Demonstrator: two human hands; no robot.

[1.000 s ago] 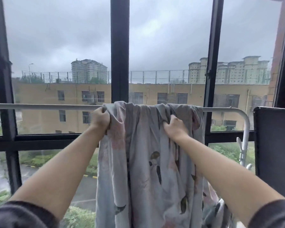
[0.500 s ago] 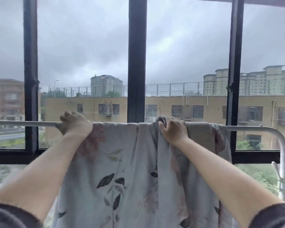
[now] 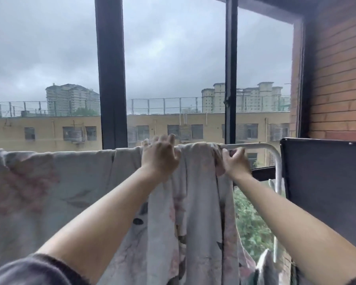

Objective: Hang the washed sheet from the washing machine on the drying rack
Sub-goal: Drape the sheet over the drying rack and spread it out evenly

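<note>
- A pale floral sheet (image 3: 74, 182) is seen draped over the white top rail of a drying rack (image 3: 253, 146) set before a dark-framed window (image 3: 110, 79), under a grey sky.
- To the left, the cloth is spread flat along the rail and runs out of frame at the left edge; in the middle it is bunched into vertical folds that hang to the bottom of the frame.
- The left hand (image 3: 159, 159) is laid on the rail's top at the start of the bunched part, fingers extended and loosely spread over the fabric, not clenched.
- The right hand (image 3: 235, 161) is closed on the sheet's right edge just under the rail, fingers curled around the fabric.
- Right of that edge, a short stretch of rail is left bare before it bends down into the rack's upright.
- A dark flat panel (image 3: 323, 192) is seen just beside that bend, against a brick wall (image 3: 341, 79), closing off the right side.
- Dark sleeves (image 3: 35, 270) are pushed up both forearms.
</note>
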